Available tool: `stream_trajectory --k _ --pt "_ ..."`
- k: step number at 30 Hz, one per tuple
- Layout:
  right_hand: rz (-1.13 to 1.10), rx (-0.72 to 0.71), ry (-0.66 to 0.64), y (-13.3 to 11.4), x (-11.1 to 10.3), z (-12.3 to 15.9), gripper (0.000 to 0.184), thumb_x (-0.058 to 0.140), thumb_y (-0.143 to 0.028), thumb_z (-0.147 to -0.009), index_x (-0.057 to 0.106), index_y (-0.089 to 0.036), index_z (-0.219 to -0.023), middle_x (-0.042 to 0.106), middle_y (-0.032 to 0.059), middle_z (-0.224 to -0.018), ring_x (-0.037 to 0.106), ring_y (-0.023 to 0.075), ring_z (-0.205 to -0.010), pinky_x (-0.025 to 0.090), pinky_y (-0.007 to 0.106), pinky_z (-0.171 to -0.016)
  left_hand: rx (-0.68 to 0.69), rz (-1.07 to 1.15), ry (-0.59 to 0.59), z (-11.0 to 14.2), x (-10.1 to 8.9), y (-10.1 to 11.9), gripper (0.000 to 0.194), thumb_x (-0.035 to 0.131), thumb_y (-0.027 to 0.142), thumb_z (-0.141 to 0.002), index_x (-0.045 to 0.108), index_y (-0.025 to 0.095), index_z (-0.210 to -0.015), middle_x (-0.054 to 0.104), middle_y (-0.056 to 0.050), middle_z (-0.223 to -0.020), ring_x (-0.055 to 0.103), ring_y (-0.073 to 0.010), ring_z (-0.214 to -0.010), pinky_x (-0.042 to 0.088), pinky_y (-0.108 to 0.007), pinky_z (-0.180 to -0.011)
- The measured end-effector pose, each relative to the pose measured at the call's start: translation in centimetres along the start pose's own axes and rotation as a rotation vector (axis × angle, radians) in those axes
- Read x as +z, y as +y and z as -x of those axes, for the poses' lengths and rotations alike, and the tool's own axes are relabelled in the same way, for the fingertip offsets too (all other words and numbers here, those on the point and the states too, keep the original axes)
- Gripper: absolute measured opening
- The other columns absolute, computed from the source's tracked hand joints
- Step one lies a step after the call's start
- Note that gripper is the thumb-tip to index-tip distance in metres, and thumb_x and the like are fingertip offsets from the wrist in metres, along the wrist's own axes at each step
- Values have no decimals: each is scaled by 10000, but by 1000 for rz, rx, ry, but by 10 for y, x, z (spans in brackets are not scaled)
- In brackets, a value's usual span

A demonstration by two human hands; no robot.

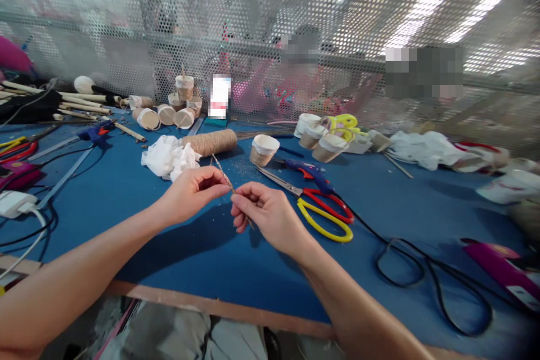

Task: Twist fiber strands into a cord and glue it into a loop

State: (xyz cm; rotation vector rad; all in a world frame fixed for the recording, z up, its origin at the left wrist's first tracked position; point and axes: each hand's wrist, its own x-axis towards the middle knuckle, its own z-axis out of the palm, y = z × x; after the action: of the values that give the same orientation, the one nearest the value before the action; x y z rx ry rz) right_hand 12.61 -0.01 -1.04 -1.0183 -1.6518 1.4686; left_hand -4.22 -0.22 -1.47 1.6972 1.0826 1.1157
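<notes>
Over the middle of the blue table, my left hand (201,190) and my right hand (264,208) meet at a thin brown stick (221,169) with a whitish upper part. Both hands pinch it between thumb and fingers; its lower end shows beneath my right hand. Behind my left hand lie a crumpled white cloth-like bundle (169,157) and a roll of brown twine (213,142). A small twine-wrapped cup with a white rim (264,149) stands beyond my right hand. Open scissors (310,199) with red and yellow handles lie to its right, beside a blue glue gun (310,173).
Several wrapped cups (166,115) are piled at the back left, near pale sticks (80,102) and another blue glue gun (98,132). A phone (220,95) stands against the perforated metal screen (253,17). A black cable (405,247) loops across the right side.
</notes>
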Motion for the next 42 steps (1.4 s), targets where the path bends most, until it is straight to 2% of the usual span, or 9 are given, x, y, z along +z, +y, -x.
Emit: stream_trajectory --k 8,13,15,18,21,27,34,39,42 --pt "-78 44 -64 -3 -1 2 183 597 -316 -762 523 -162 -693 573 -41 -558 553 77 -439 485 217 -448 6 42 1 -1 -3 0 112 604 259 -732 608 149 -755 649 -23 -798 586 -137 -757 469 -271 -720" --pt "-63 58 -117 0 -1 0 181 545 -325 -791 515 -167 -708 583 -24 -599 564 89 -478 477 234 -485 -42 75 -27 -2 -2 1 124 595 265 -730 581 144 -707 608 6 -706 549 -108 -672 452 -248 -669" --pt "66 6 -44 2 0 -2 161 538 -320 -791 525 -171 -729 586 -13 -629 567 101 -527 477 251 -533 -71 77 1 -2 1 1 129 585 267 -730 569 143 -697 587 13 -682 531 -102 -644 442 -245 -646" --pt "365 -140 141 4 2 -2 111 582 -288 -758 548 -183 -744 580 -5 -652 540 119 -581 451 260 -568 -96 70 61 -2 5 0 127 581 263 -723 557 143 -690 565 16 -666 511 -102 -626 428 -242 -619" --pt "514 -214 196 5 3 -1 96 554 -269 -783 559 -192 -726 562 -5 -628 517 118 -559 430 250 -542 -92 59 64 -2 7 0 124 582 257 -720 554 142 -685 559 12 -659 503 -105 -632 420 -243 -612" --pt "310 -133 85 6 1 -1 125 521 -297 -801 548 -188 -748 545 -12 -630 512 99 -515 458 231 -489 -42 49 -37 -3 -1 3 99 574 242 -727 564 146 -709 572 11 -672 500 -98 -616 419 -241 -609" --pt "149 -44 -17 0 0 0 125 520 -291 -793 529 -178 -740 540 -20 -622 495 84 -532 437 214 -495 -25 7 -58 -4 -6 1 113 580 254 -733 582 141 -728 594 -7 -721 531 -118 -683 433 -258 -666" --pt "140 -22 -82 -2 0 0 152 489 -304 -811 512 -180 -726 545 -13 -628 495 90 -529 428 225 -493 -37 29 -88 -4 -7 2 106 586 245 -724 585 141 -706 609 -12 -731 534 -115 -676 439 -255 -659" --pt "293 -106 15 1 1 -1 123 532 -300 -792 531 -180 -767 560 -2 -666 506 108 -579 438 242 -545 -45 20 -33 -4 -4 2 117 581 256 -720 571 142 -694 597 -3 -698 523 -111 -651 431 -251 -636"
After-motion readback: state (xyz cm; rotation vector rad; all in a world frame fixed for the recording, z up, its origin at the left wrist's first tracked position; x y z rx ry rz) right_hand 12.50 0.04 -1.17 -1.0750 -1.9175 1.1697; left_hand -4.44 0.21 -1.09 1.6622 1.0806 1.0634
